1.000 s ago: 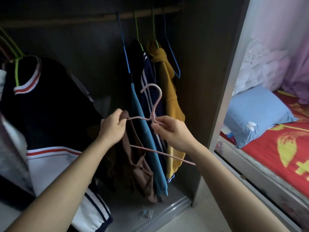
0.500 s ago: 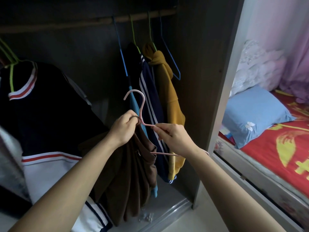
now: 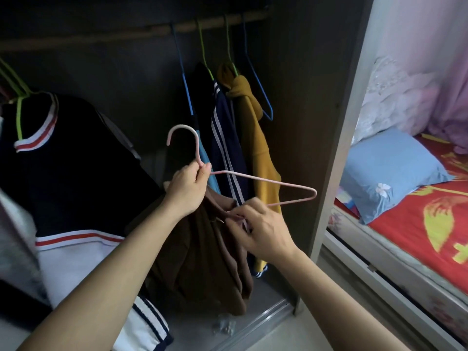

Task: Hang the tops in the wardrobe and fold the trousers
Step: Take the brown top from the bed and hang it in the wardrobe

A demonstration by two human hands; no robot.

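your left hand (image 3: 188, 188) grips the pink hanger (image 3: 263, 181) by its neck. your right hand (image 3: 260, 229) pinches the brown top (image 3: 202, 254) at the hanger's lower bar.

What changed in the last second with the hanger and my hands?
The left hand shifted to pinch the neck of the pink hanger; the right hand dropped to pinch the brown top at the hanger's lower bar. Its hook swung left. The clothes on the rail stayed put.

Head-worn view, down into wardrobe (image 3: 298, 72)
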